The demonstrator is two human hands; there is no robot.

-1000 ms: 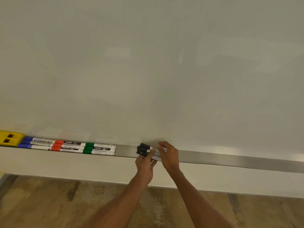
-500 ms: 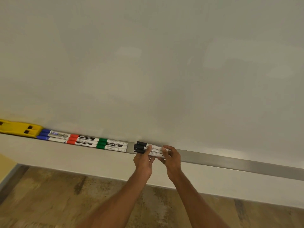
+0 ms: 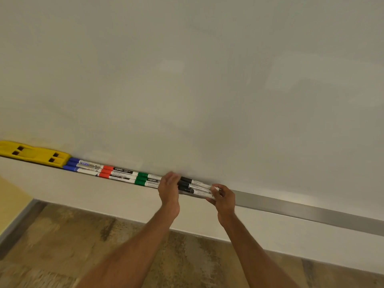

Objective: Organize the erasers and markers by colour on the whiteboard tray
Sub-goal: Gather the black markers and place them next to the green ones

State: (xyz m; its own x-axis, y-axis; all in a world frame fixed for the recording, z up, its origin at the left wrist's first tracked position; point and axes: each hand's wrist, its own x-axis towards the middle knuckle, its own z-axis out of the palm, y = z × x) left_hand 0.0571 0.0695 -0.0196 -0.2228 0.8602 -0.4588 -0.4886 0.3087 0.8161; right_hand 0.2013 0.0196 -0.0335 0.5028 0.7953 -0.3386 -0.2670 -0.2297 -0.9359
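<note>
Lower centre of frame: your left hand (image 3: 169,189) and right hand (image 3: 223,197) clamp the black markers (image 3: 192,187); next, butt them against the green markers (image 3: 147,179).

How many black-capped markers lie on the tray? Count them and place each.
3, stacked front to back between the hands: rear black-capped marker, middle one, front one. More may hide under the left hand.

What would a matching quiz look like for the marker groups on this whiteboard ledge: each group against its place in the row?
Things:
1. blue-capped markers
2. red-capped markers
3. green-capped markers
4. black-capped markers

Places:
A. between both hands
B. beside the yellow plastic eraser
C. just left of the left hand
D. between blue and green

Pairs: 1-B, 2-D, 3-C, 4-A
</note>
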